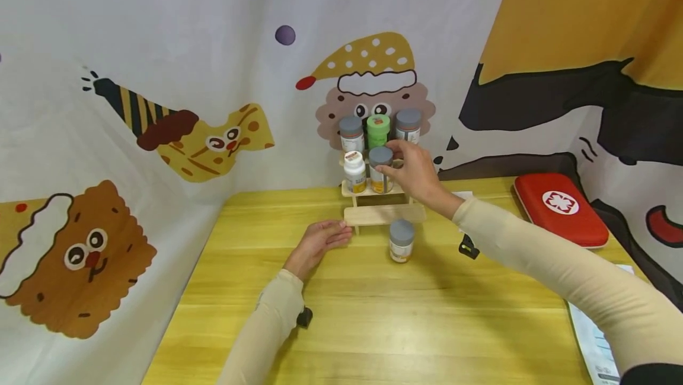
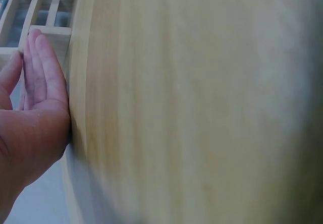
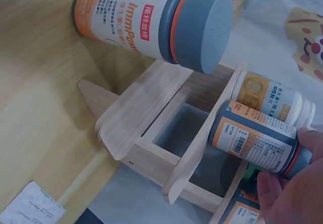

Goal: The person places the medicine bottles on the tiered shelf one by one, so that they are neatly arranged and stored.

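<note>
A wooden stepped rack (image 1: 384, 215) stands against the back curtain with bottles on its upper tiers. My right hand (image 1: 418, 174) grips a grey-lidded supplement bottle (image 1: 380, 178) by its lid on the middle tier; in the right wrist view this bottle (image 3: 255, 138) stands on the shelf. Beside it is a white-capped bottle (image 1: 354, 172). My left hand (image 1: 316, 245), fingers straight, touches the left end of the lowest tier, as the left wrist view also shows of the fingers (image 2: 48, 70). Another grey-lidded bottle (image 1: 401, 241) stands on the table in front of the rack.
On the top tier are two grey-lidded bottles, one at the left (image 1: 351, 134) and one at the right (image 1: 408, 124), with a green bottle (image 1: 378, 129) between them. A red first-aid case (image 1: 560, 210) lies at the right. A printed packet (image 1: 594, 337) lies near the table's right edge.
</note>
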A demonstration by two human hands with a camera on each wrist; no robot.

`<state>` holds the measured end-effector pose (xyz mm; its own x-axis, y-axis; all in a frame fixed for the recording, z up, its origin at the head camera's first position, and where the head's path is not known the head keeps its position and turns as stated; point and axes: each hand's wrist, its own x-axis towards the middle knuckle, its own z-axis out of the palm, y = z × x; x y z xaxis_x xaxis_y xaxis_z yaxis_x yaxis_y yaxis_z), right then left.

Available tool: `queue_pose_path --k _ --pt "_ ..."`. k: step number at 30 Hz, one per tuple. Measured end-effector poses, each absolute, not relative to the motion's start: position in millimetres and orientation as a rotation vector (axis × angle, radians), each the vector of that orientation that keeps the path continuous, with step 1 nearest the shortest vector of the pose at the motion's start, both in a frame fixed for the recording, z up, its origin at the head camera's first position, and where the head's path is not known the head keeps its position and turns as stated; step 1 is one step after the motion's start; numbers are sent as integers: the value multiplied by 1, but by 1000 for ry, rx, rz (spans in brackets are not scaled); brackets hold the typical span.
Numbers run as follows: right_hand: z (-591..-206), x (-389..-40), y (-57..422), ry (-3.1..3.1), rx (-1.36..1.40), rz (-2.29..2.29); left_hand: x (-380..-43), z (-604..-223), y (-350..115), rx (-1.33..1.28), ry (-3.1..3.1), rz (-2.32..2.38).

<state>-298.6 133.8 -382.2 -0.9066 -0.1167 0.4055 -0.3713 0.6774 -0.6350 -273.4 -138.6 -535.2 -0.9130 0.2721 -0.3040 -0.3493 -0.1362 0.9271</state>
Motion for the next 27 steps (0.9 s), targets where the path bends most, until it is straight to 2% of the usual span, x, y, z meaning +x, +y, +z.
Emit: queue_pose_path --k 7,27 --pt "-382 -283 140 -2531 392 995 -271 -536 -140 -84 1738 2096" --pt "-412 -222 164 -2613 555 1272 -275 -537 -139 -114 1706 2129"
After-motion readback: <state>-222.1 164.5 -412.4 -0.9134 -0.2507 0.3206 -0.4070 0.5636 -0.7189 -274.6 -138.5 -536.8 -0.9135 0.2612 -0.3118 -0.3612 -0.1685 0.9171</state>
